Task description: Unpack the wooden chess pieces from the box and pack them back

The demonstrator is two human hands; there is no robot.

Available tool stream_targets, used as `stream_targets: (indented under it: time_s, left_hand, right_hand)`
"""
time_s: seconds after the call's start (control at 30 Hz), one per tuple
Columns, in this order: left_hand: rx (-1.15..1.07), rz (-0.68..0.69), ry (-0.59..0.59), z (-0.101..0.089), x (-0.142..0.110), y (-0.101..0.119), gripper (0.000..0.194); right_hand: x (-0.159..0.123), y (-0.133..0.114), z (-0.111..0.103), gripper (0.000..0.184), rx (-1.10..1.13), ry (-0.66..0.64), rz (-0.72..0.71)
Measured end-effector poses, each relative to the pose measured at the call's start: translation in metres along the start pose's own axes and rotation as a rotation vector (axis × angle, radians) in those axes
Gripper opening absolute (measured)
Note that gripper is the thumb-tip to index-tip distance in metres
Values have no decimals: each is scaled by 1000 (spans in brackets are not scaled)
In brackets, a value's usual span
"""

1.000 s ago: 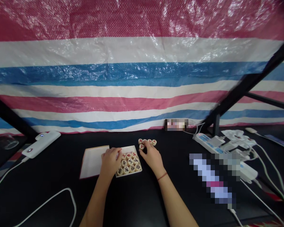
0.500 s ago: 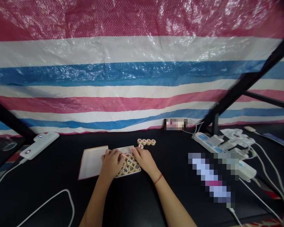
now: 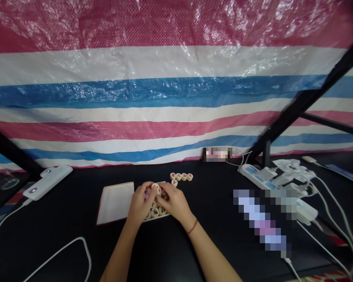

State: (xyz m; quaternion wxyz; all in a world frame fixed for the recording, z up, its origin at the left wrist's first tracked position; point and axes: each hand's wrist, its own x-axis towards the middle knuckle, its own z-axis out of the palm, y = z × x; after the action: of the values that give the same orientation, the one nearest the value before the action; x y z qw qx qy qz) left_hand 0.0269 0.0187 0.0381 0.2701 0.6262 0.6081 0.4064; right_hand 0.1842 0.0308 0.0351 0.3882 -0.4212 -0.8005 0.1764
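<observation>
Between the thumb and fingers of my left hand point(image 3: 141, 201), a round Chinese chess piece point(image 3: 155, 187) is pinched above the open box point(image 3: 156, 218). My right hand point(image 3: 176, 199) is beside it, its fingers curled down over the box's right part; what they close on is hidden. Cream discs with black characters, such as this Chinese chess piece point(image 3: 155, 212), lie in the box's near rows. Beyond my right hand, several red-marked pieces point(image 3: 181, 176) stand in a short row, with a single red-marked piece point(image 3: 174, 183) just in front of them.
The box lid point(image 3: 115, 203) lies inside-up at the left of the box. A white device point(image 3: 48, 182) with a cable sits further left. At right are a power strip point(image 3: 257, 176), tangled cables and a blurred-out phone-like object point(image 3: 261, 221). A striped tarp point(image 3: 153, 117) hangs behind the black table.
My left hand has lifted a chess piece from the box. My right hand has moved left from the box's right edge, over the pieces, close to my left hand.
</observation>
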Motion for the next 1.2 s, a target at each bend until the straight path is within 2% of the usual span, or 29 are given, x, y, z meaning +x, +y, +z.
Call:
stream_targets:
  time_s: [0.1, 0.2, 0.33, 0.47, 0.53, 0.6, 0.7, 0.8, 0.93, 1.03, 1.13, 1.2]
  left_hand:
    - [-109, -27, 40, 3, 0, -3, 32]
    - [-200, -64, 124, 5, 3, -9, 32]
    - [-268, -49, 172, 6, 6, -16, 32]
    - [-244, -26, 164, 8, 7, -21, 30]
    - [-202, -22, 150, 9, 7, -21, 33]
    - [-111, 20, 126, 10, 6, -19, 33]
    - [55, 185, 78, 14, 2, -12, 28]
    - [132, 318, 27, 20, -2, -7, 27]
    - [149, 346, 13, 26, -4, -8, 29]
    - [178, 353, 21, 26, -4, -10, 24]
    - [196, 329, 29, 23, -3, -10, 25]
    - [191, 306, 32, 20, -3, -11, 26]
  right_hand:
    - [1, 11, -10, 24, -42, 110, 49]
    - [1, 31, -28, 24, -157, 217, 208]
    - [-2, 54, -45, 22, -281, 53, 404]
    - [-5, 55, -46, 13, -347, -87, 519]
    - [-3, 49, -46, 2, -374, -90, 514]
    - [-1, 41, -45, 9, -352, -16, 458]
    - [3, 26, -38, 22, -145, 59, 298]
    - [4, 11, -26, 25, 43, -20, 169]
    - [4, 5, -17, 20, 85, -70, 128]
    - [4, 14, -24, 24, 19, -29, 167]
    - [2, 33, -37, 29, -153, 72, 355]
    - [0, 44, -43, 27, -248, 78, 484]
